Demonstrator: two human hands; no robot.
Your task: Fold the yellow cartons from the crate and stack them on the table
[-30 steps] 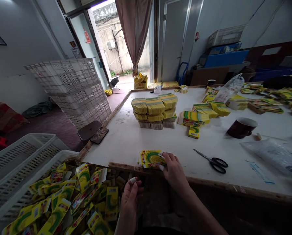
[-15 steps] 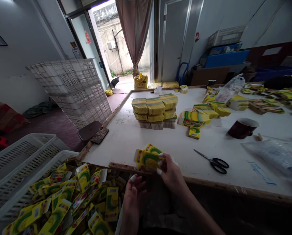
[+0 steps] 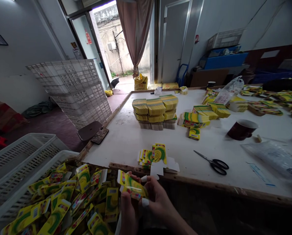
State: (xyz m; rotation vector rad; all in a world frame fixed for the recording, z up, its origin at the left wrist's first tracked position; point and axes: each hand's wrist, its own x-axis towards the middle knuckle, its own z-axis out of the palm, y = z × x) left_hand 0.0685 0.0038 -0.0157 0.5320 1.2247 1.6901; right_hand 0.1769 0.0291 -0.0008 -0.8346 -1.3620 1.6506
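Observation:
Between my two hands, just off the table's front edge, is a small yellow and green cardboard box (image 3: 131, 186) with its end flaps open. My left hand (image 3: 128, 209) grips it from the left and below, partly hidden behind it. On its right end, my right hand (image 3: 157, 199) closes with white-covered fingertips. Just beyond, flat printed cartons (image 3: 158, 153) lie in a loose pile at the table edge, white flaps sticking out. To the left, a white plastic crate (image 3: 70, 153) holds many yellow boxes (image 3: 111, 199) in a jumble.
Stacked bundles of flat cartons (image 3: 155, 109) stand mid-table, with more bundles (image 3: 193, 119) to their right. Black scissors (image 3: 215, 164), a dark mug (image 3: 242, 129), a clear plastic bag (image 3: 275, 160) and a phone (image 3: 100, 135) lie on the table. White crates (image 3: 75, 88) are stacked at left.
My right hand has moved from the carton pile down and left, bringing a carton to my left hand. Both hands now hold it, and its flaps stand open.

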